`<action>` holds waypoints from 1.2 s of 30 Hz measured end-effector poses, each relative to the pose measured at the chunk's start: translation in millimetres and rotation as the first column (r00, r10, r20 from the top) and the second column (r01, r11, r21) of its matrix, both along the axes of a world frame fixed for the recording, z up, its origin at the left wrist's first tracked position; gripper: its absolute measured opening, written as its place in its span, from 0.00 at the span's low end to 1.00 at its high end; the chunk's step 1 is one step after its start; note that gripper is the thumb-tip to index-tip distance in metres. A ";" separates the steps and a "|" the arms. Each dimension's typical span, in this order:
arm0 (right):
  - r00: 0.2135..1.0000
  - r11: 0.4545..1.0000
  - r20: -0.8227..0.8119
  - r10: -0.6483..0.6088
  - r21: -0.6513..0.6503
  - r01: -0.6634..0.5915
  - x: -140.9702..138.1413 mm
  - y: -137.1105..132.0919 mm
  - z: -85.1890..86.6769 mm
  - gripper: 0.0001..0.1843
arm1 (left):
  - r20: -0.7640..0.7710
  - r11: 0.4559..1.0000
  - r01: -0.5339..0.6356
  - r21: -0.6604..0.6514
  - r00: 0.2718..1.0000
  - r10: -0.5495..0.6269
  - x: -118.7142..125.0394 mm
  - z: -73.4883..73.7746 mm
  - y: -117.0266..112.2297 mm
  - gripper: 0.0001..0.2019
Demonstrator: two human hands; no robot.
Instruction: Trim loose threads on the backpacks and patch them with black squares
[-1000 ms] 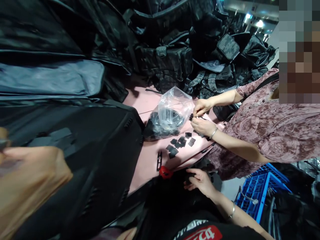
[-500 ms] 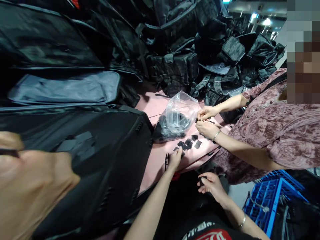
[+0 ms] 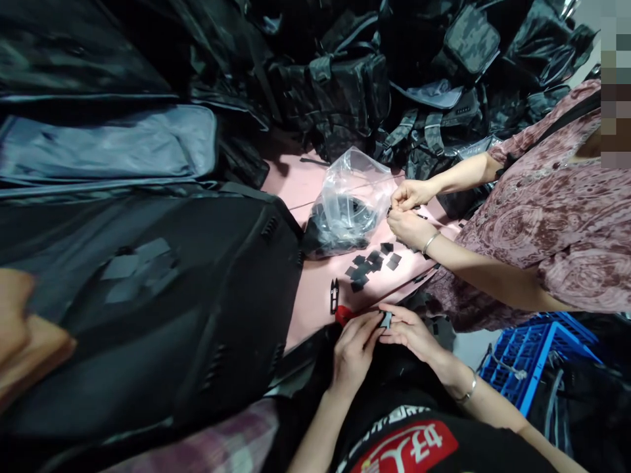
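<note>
Over my lap, in front of the black shirt, my left hand (image 3: 352,351) and my right hand (image 3: 411,335) meet at the fingertips. Pinched between them is a small dark square piece (image 3: 386,320) with a grey face showing; its material is too small to make out. Several similar black squares (image 3: 372,263) lie scattered on the pink table surface (image 3: 315,292) just beyond. Near my left hand are black thread snips (image 3: 334,297) and a red object (image 3: 344,315), partly hidden.
A clear plastic bag (image 3: 350,197) with dark contents stands on the table. A co-worker in a patterned top (image 3: 522,230) handles something small at right. Another person's hand (image 3: 29,335) is at left by a large black bag (image 3: 207,263). A blue crate (image 3: 535,368) sits at lower right.
My left hand has drawn back from the scattered squares to meet my right hand at the piece. The hand at far left has shifted outward, and the view has tilted down.
</note>
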State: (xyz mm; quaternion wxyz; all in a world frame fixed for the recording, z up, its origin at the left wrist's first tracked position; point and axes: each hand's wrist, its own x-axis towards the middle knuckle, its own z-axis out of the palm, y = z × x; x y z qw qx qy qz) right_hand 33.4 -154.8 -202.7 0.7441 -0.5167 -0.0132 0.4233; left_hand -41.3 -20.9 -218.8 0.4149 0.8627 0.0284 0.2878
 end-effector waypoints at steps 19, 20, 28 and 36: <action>0.516 0.897 0.825 0.232 -0.386 0.214 -25.8 -12.3 69.6 0.20 | -0.328 0.676 -0.147 -0.722 0.933 -0.146 -19.4 62.8 -13.9 0.10; 0.511 0.901 0.828 0.231 -0.380 0.208 -26.5 -11.7 70.1 0.20 | -0.336 0.622 -0.170 -0.765 0.928 -0.160 -19.6 63.4 -13.4 0.12; 0.573 0.913 0.776 0.263 -0.392 0.112 -28.0 -11.4 70.6 0.21 | -0.371 0.461 -0.249 -0.852 0.908 -0.196 -21.5 65.0 -13.3 0.17; 0.601 0.919 0.768 0.222 -0.370 0.133 -27.5 -7.3 74.3 0.17 | -0.334 0.379 -0.234 -0.895 0.915 -0.224 -22.8 67.0 -10.8 0.13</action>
